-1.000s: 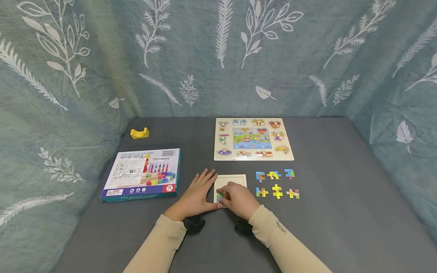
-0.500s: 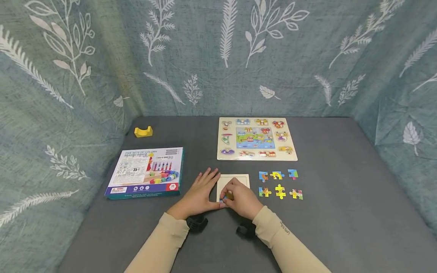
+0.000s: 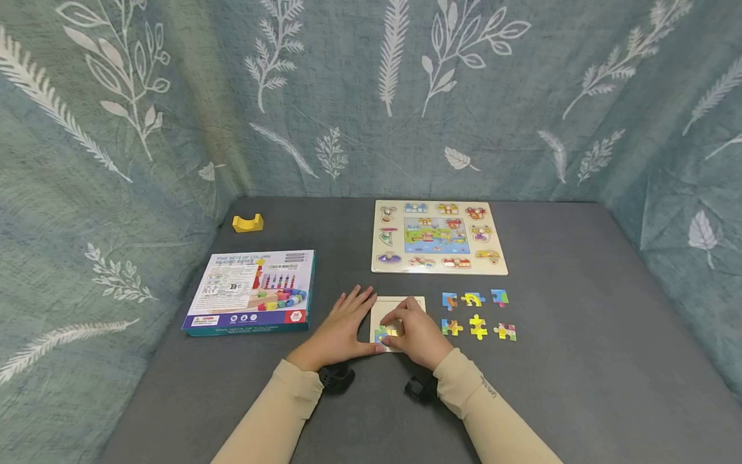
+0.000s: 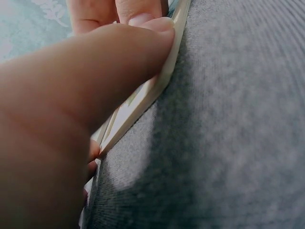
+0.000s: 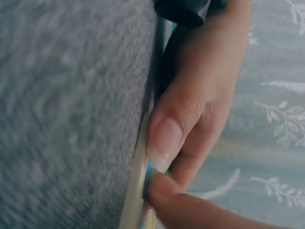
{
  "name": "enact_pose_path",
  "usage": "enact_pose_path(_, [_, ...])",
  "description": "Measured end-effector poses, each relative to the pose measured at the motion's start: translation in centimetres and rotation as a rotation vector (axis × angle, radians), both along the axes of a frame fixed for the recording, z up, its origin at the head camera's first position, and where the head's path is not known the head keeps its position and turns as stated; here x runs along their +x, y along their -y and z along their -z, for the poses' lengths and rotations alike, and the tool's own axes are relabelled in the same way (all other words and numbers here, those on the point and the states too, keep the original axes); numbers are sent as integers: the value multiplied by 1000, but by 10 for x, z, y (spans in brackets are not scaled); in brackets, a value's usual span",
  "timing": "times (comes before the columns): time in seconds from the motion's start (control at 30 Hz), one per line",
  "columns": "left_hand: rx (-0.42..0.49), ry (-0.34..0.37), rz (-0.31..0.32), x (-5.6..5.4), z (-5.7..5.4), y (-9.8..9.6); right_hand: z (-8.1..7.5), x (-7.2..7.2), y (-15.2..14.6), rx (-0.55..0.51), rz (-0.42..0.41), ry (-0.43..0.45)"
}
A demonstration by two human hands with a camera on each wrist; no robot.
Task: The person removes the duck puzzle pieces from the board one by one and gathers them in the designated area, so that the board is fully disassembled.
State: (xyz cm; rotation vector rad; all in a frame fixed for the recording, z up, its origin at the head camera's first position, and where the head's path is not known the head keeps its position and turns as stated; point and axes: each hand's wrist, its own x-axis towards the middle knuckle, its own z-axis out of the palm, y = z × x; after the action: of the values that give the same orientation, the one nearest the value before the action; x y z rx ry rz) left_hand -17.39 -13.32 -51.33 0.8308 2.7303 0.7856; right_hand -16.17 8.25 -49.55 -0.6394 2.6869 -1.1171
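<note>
In the head view, a small pale wooden puzzle tray (image 3: pixel 385 304) lies in front of the person. My left hand (image 3: pixel 346 325) rests flat at its left side with fingers spread, the thumb over its lower-left corner. A blue and green jigsaw piece (image 3: pixel 380 336) sits in that corner. My right hand (image 3: pixel 420 332) is over the tray, its thumb and curled fingers around a yellowish jigsaw piece (image 3: pixel 395 329), partly hidden. The left wrist view has the left thumb (image 4: pixel 128 57) along the tray edge (image 4: pixel 138 105). In the right wrist view both thumbs meet close by the tray rim (image 5: pixel 133 200).
Several loose jigsaw pieces (image 3: pixel 478 327) lie in two rows to the right. Behind them is a wooden knob puzzle board (image 3: pixel 382 267). A boxed bead toy (image 3: pixel 249 293) lies at the left, with a yellow arch block (image 3: pixel 247 223) behind it. A patterned curtain (image 3: pixel 348 96) encloses the grey table.
The right hand's fingers have shifted and spread slightly over the tray, uncovering the corner piece and a yellowish one. The left hand stays at the tray. The head view has shifted slightly.
</note>
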Motion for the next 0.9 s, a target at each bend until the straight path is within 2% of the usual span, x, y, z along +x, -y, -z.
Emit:
enact_pose_path(0.33, [2, -3, -4, 0, 0, 0, -1, -2, -2, -139, -12, 87])
enact_pose_path(0.43, [-7, 12, -12, 1, 1, -1, -16, 1, -9, -208, -8, 72])
enact_pose_path(0.57, [-16, 28, -18, 2, 2, -4, -48, 10, -36, -274, 50, 35])
enact_pose_path(0.63, [-14, 34, -17, 2, 1, -5, -55, 16, -54, -263, 91, 30])
enact_pose_path(0.7, [-11, 39, -16, 2, 1, -6, -54, 23, -71, -219, 130, 33])
enact_pose_path(0.8, [-16, 39, -16, 1, 0, -5, -42, 34, -90, -108, 169, 49])
enact_pose_path(0.9, [-20, 31, -24, 0, -1, -4, -28, 43, -97, -6, 186, 21])
